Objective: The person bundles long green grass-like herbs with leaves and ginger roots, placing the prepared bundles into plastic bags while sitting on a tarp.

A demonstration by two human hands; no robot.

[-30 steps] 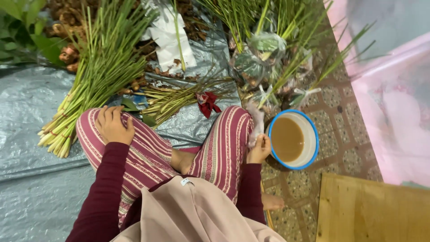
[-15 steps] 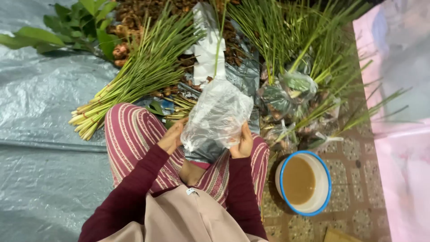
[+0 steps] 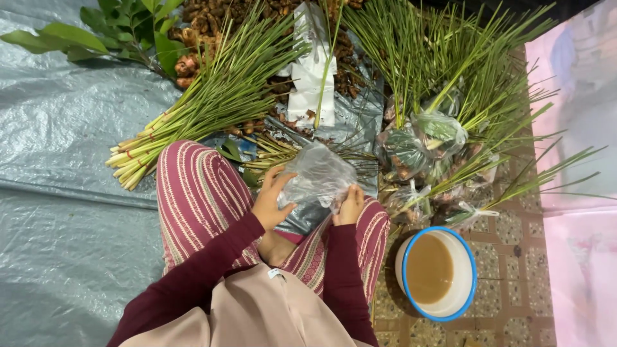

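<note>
Lowered since half a second ago, the clear plastic bag (image 3: 318,177) now sits crumpled at centre frame above the striped knees. At upper left lie leafy branches (image 3: 122,29), then a lemongrass bundle (image 3: 205,109). Left hand (image 3: 273,199) clasps the bag's left side; right hand (image 3: 350,205) pinches its right edge. At lower right stands a blue-rimmed bowl (image 3: 466,283) of brown liquid.

Clear plastic bag (image 3: 318,177): thin, transparent, crumpled and glossy, apparently empty. Held above the lap between both hands, gripped at its 8 o'clock and 4 o'clock edges. Its upper portion extends toward 12 o'clock, overlapping the lemongrass stalks behind it.
</note>
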